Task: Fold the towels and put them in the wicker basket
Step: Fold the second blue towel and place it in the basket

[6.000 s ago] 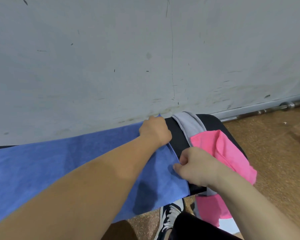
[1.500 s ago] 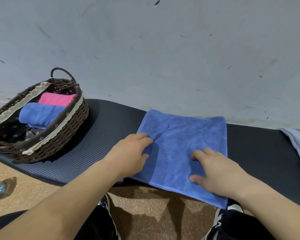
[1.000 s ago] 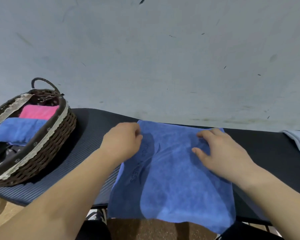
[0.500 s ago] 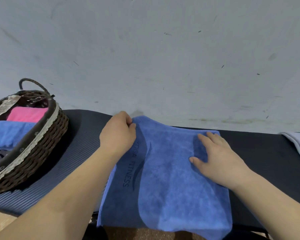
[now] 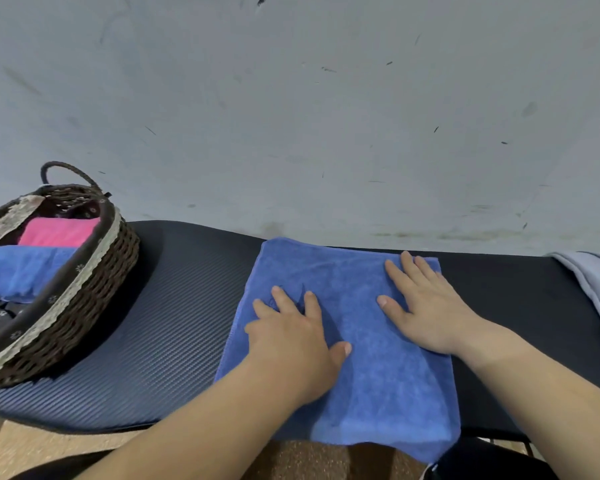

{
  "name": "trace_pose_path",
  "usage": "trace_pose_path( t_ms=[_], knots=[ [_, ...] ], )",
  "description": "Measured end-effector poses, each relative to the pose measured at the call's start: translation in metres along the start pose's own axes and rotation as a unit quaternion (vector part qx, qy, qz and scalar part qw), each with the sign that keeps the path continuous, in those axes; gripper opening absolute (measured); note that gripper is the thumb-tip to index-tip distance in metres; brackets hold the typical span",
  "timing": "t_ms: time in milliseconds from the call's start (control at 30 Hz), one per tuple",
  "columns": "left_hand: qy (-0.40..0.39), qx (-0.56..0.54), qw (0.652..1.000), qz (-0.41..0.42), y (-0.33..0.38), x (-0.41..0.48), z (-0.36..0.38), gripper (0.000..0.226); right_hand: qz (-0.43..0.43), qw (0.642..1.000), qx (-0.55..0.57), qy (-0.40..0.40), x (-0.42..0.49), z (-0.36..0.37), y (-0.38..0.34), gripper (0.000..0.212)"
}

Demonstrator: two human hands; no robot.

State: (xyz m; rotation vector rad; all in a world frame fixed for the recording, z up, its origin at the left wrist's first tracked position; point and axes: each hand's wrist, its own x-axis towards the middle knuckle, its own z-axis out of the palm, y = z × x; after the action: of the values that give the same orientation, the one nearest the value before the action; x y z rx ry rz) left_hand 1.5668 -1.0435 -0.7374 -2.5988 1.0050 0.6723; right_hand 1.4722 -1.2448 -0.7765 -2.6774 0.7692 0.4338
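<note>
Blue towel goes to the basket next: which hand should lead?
Left, probably. The left hand lies flat on the left half of the blue towel, nearer the wicker basket; the right hand rests on the far half.

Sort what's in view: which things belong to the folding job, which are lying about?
Job: flat blue towel under left hand and right hand; wicker basket holding folded blue towel and pink towel.
Lying about: black mat, grey cloth at right edge (possibly another towel).
</note>
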Motion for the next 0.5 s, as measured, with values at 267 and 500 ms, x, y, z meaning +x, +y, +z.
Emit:
trace_pose_path(
  t_ms=[267, 500],
  knots=[
    [0.097, -0.013, 0.987, 0.124, -0.022, 0.059, -0.004, 0.079, 0.145, 0.986, -0.043, -0.070, -0.034, -0.019, -0.004, 0.093],
    [0.129, -0.011, 0.979, 0.155, 0.012, 0.003, 0.001, 0.076, 0.211, 0.959, -0.111, -0.152, -0.064, -0.052, -0.004, 0.066]
  ],
)
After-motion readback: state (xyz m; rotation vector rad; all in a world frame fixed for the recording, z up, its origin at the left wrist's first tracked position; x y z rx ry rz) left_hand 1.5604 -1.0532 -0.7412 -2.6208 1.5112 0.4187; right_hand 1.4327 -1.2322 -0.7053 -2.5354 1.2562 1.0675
